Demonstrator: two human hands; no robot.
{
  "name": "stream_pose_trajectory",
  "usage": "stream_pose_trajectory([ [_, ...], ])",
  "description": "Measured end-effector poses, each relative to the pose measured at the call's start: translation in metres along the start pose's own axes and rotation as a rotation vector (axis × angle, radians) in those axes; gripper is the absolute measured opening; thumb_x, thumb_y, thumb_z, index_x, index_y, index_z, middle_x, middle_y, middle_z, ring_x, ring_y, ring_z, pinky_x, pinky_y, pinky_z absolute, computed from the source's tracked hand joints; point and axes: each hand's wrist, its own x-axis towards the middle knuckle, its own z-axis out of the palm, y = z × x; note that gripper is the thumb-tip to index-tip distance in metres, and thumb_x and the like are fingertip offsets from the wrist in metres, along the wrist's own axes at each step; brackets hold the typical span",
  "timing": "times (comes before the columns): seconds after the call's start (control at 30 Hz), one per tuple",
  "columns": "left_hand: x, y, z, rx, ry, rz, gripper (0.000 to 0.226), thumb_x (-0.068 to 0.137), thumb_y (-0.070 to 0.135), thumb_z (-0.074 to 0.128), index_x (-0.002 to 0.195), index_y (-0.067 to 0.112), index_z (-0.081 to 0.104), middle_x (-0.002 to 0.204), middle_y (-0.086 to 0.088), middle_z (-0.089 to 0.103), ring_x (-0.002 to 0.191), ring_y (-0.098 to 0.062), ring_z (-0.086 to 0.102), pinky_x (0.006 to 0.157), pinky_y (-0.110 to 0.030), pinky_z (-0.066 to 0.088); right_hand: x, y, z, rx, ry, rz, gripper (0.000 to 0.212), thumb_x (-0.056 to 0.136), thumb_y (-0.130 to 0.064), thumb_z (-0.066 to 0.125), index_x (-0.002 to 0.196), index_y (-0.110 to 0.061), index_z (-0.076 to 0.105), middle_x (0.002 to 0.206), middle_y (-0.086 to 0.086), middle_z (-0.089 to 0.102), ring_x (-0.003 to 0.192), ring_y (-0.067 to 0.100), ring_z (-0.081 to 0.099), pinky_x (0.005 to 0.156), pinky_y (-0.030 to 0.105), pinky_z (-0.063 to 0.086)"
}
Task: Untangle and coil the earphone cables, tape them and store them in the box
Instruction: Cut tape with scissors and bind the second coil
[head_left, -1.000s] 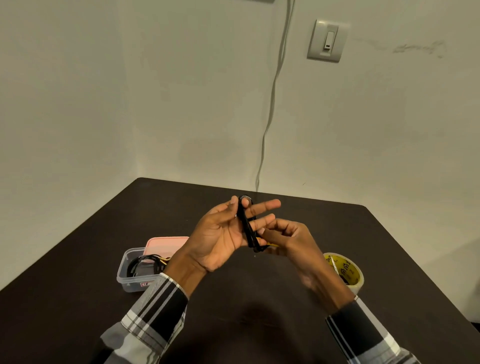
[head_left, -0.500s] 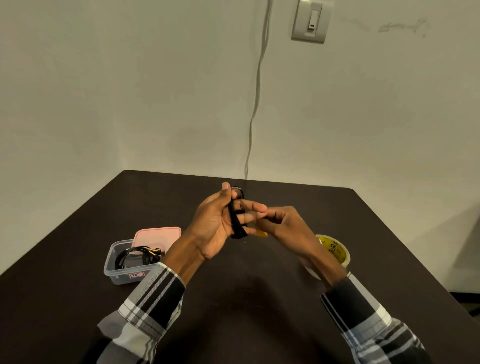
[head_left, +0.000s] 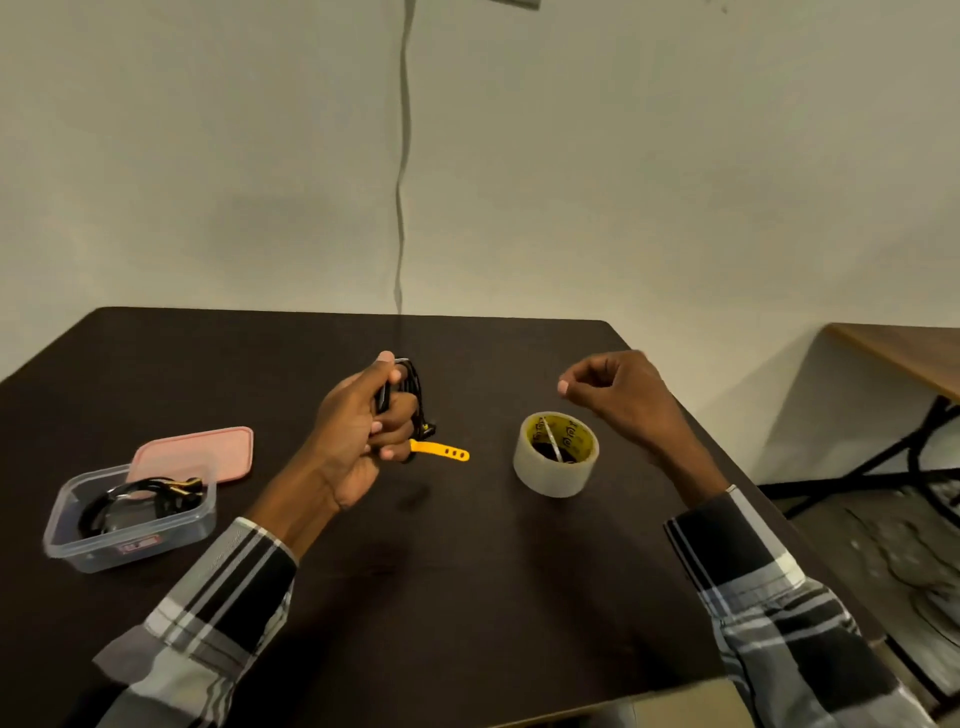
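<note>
Currently the left hand (head_left: 358, 441) is clenched around a coiled black earphone cable (head_left: 413, 387), fingers curled through the loops and thumb on top, holding it above the middle of the table (head_left: 467, 597). A yellow strap (head_left: 441, 451) with small holes sticks out to the right from the bottom of the bundle; whether it is part of the cable or a separate tie I cannot tell. No tape is visible on this coil.

Right hand (head_left: 618, 395) hovers above and just behind the tape roll (head_left: 556, 454), fingers curled loosely inward, thumb and forefinger close together, holding nothing that shows. It is not touching the roll. The roll stands flat on the table, clear tape with a yellow printed core.

Far left on the table sits the clear plastic box (head_left: 132, 540), open, with one dark coiled cable (head_left: 137, 501) with gold-coloured ends already inside. Its pink lid (head_left: 195, 452) lies just behind, touching the box's rear edge.

Progress judgement: roughly halfway or past. One cable looks stored; the second is untangled and coiled but probably still needs taping, then placing in the box. Lid closing may follow. No other loose cables are visible on the table, so this looks like the last one.
</note>
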Motion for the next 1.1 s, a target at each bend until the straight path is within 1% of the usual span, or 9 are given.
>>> stream_pose_trajectory([
  [0.1, 0.005, -0.008, 0.002, 0.007, -0.018, -0.010, 0.031, 0.102, 0.039, 0.037, 0.076, 0.021, 0.040, 0.043, 0.008, 0.023, 0.030, -0.002, 0.017, 0.032, -0.013, 0.016, -0.002, 0.018, 0.003, -0.299, -0.088, 0.033, 0.009, 0.089, -0.029, 0.072, 0.088, -0.021, 0.075, 0.091, -0.004, 0.074, 0.080, 0.006, 0.066, 0.064, 0.021, 0.049],
  [0.23, 0.011, -0.016, 0.005, 0.037, 0.023, -0.015, 0.033, 0.102, 0.044, 0.036, 0.077, 0.023, 0.039, 0.046, 0.009, 0.023, 0.033, -0.003, 0.016, 0.033, -0.015, 0.014, -0.003, 0.026, 0.020, -0.511, -0.182, 0.138, 0.030, 0.088, -0.043, 0.071, 0.103, -0.017, 0.073, 0.099, -0.001, 0.072, 0.079, 0.010, 0.063, 0.054, 0.020, 0.041],
  [0.43, 0.009, -0.019, 0.006, 0.160, 0.100, 0.017, 0.039, 0.091, 0.057, 0.046, 0.074, 0.025, 0.034, 0.050, 0.009, 0.021, 0.038, -0.005, 0.015, 0.038, -0.019, 0.011, -0.004, 0.019, 0.039, -0.752, -0.129, 0.110, 0.041, 0.089, -0.048, 0.067, 0.112, -0.014, 0.064, 0.103, 0.004, 0.070, 0.079, 0.016, 0.059, 0.063, 0.028, 0.042],
  [0.6, 0.006, -0.018, 0.005, 0.267, 0.148, 0.029, 0.041, 0.093, 0.053, 0.051, 0.071, 0.025, 0.030, 0.053, 0.008, 0.024, 0.042, -0.007, 0.017, 0.038, -0.019, 0.017, 0.000, 0.021, 0.035, -0.621, -0.107, 0.116, 0.030, 0.089, -0.046, 0.068, 0.107, -0.023, 0.073, 0.099, 0.000, 0.071, 0.082, 0.016, 0.062, 0.061, 0.026, 0.041],
  [0.73, 0.007, -0.018, 0.010, 0.362, 0.164, 0.080, 0.038, 0.089, 0.045, 0.065, 0.074, 0.027, 0.035, 0.054, 0.006, 0.038, 0.044, -0.005, 0.028, 0.040, -0.018, 0.024, 0.003, 0.007, 0.021, -0.348, -0.034, -0.026, 0.020, 0.091, -0.041, 0.067, 0.099, -0.025, 0.077, 0.091, -0.006, 0.072, 0.081, 0.010, 0.066, 0.067, 0.027, 0.048],
  [0.83, 0.010, -0.017, 0.020, 0.414, 0.160, 0.125, 0.039, 0.084, 0.039, 0.072, 0.076, 0.026, 0.036, 0.060, 0.000, 0.055, 0.043, -0.005, 0.036, 0.042, -0.018, 0.028, 0.002, -0.011, 0.015, -0.110, -0.118, -0.109, 0.017, 0.089, -0.037, 0.070, 0.091, -0.022, 0.078, 0.083, -0.006, 0.075, 0.078, 0.008, 0.069, 0.075, 0.033, 0.057],
  [0.93, 0.015, -0.018, 0.036, 0.441, 0.142, 0.195, 0.043, 0.081, 0.027, 0.078, 0.085, 0.019, 0.036, 0.071, -0.010, 0.061, 0.050, -0.002, 0.057, 0.050, -0.015, 0.040, -0.004, -0.026, 0.015, 0.065, -0.256, -0.165, 0.015, 0.089, -0.029, 0.072, 0.089, -0.015, 0.079, 0.079, 0.001, 0.076, 0.075, 0.015, 0.072, 0.077, 0.032, 0.057],
  [1.03, 0.019, -0.019, 0.048, 0.482, 0.113, 0.238, 0.049, 0.078, 0.015, 0.081, 0.092, 0.015, 0.034, 0.066, -0.005, 0.070, 0.070, -0.012, 0.070, 0.071, -0.030, 0.055, -0.008, -0.031, 0.020, 0.094, -0.326, -0.237, 0.015, 0.090, -0.024, 0.071, 0.091, -0.011, 0.079, 0.080, 0.006, 0.077, 0.079, 0.028, 0.072, 0.077, 0.040, 0.057],
  [1.1, 0.022, -0.019, 0.050, 0.497, 0.112, 0.256, 0.051, 0.076, 0.009, 0.082, 0.089, 0.016, 0.034, 0.080, -0.021, 0.073, 0.083, -0.031, 0.073, 0.082, -0.047, 0.057, -0.010, -0.032, 0.023, 0.065, -0.332, -0.257, 0.015, 0.090, -0.024, 0.071, 0.088, -0.011, 0.079, 0.079, 0.006, 0.076, 0.078, 0.030, 0.070, 0.077, 0.046, 0.055],
])
